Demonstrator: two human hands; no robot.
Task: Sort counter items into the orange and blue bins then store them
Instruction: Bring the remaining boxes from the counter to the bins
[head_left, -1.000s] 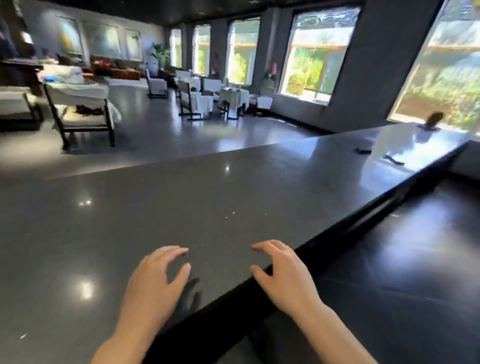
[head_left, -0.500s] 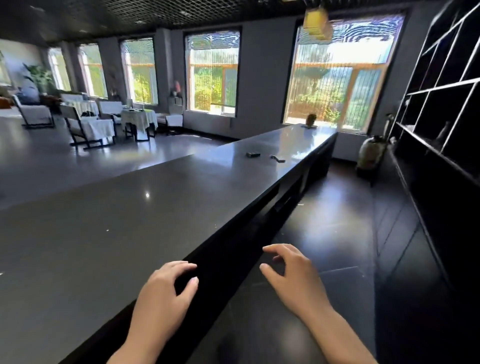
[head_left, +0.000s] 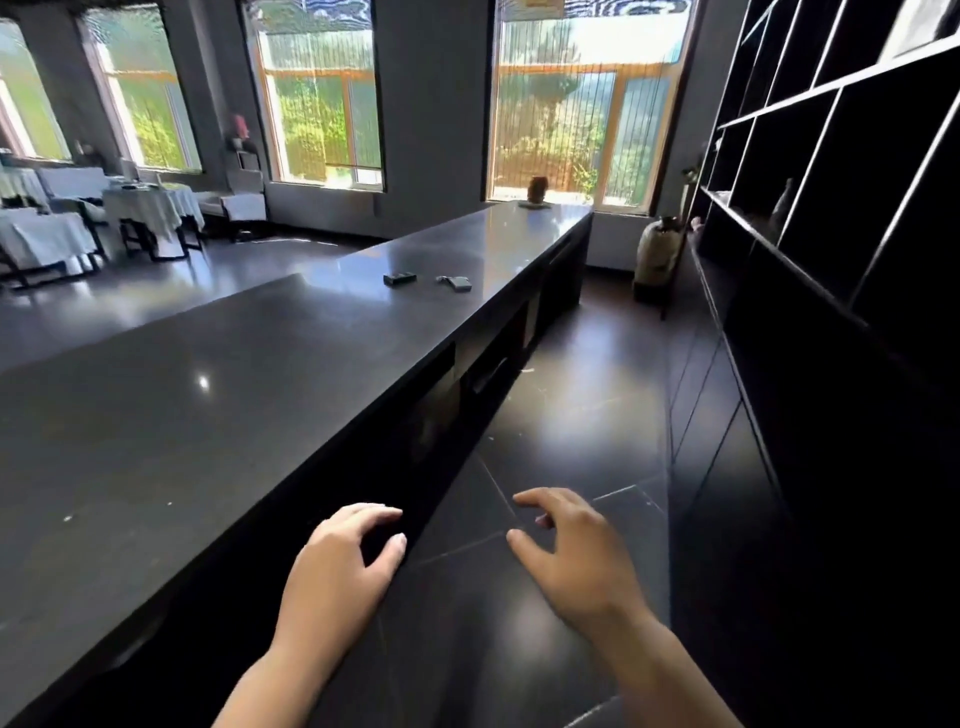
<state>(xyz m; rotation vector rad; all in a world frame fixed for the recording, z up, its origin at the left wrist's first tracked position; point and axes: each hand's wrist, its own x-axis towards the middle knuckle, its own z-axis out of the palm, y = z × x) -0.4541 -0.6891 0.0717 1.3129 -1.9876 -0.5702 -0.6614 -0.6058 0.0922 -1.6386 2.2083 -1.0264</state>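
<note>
Dark surface (head_left: 218, 415) runs far toward windows, w/ two small dark items (head_left: 400, 278) (head_left: 457, 283) lying far along it, no bins in view; left hand (head_left: 337, 577) and right hand (head_left: 576, 561) hang loosely curled, holding nothing; step judged: approach, next reach items.

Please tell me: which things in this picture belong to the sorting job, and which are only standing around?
Belong to the job:
- counter
- two small dark items on it
- left hand and right hand, both empty
No orange or blue bin is in view.

Just standing around:
- brown ornament at the counter's far end
- large jar on the floor
- wall shelving
- covered dining tables
</note>
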